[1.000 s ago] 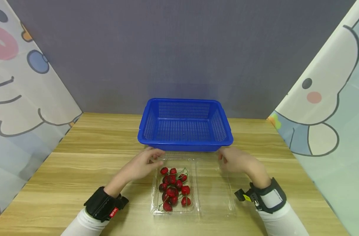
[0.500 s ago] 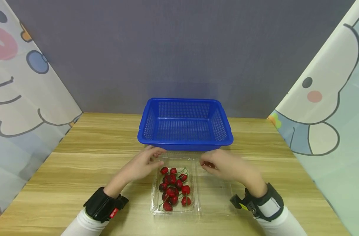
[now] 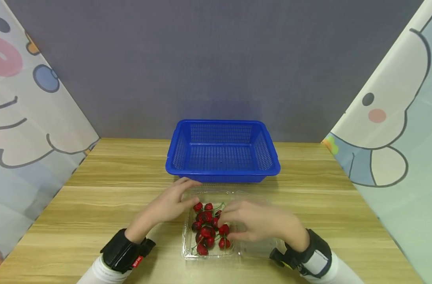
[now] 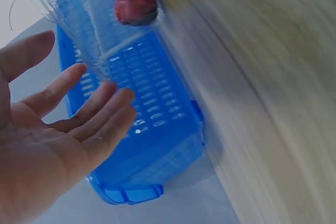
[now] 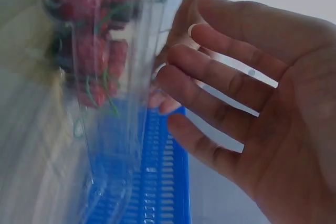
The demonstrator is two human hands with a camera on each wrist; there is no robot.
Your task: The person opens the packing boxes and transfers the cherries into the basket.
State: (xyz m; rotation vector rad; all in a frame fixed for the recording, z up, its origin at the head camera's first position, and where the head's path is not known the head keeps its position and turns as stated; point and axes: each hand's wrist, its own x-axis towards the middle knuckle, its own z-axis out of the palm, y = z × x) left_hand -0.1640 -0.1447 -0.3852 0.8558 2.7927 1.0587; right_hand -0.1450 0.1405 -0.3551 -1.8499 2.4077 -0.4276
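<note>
A clear plastic clamshell box point(image 3: 191, 254) lies opened out on the table, its lid half to the right. Red cherries point(image 3: 206, 232) with green stems are heaped in the left half. My left hand point(image 3: 169, 203) is at the box's far left corner, fingers spread and fingertips right at the rim. Over the cherries' right side hovers my right hand point(image 3: 258, 221), blurred, with fingers parted and nothing held. In the right wrist view its fingers point(image 5: 210, 77) are loosely bent beside the box wall, and the palm is bare.
Behind the box stands a blue perforated plastic basket point(image 3: 223, 173) on the wooden table point(image 3: 113, 177). A grey panel point(image 3: 216, 59) rises at the back. Patterned cartoon panels flank the table on both sides.
My right hand has moved left and nearer, from the lid's far right corner to above the cherries, and its fingers have spread. The left hand stays at the corner.
</note>
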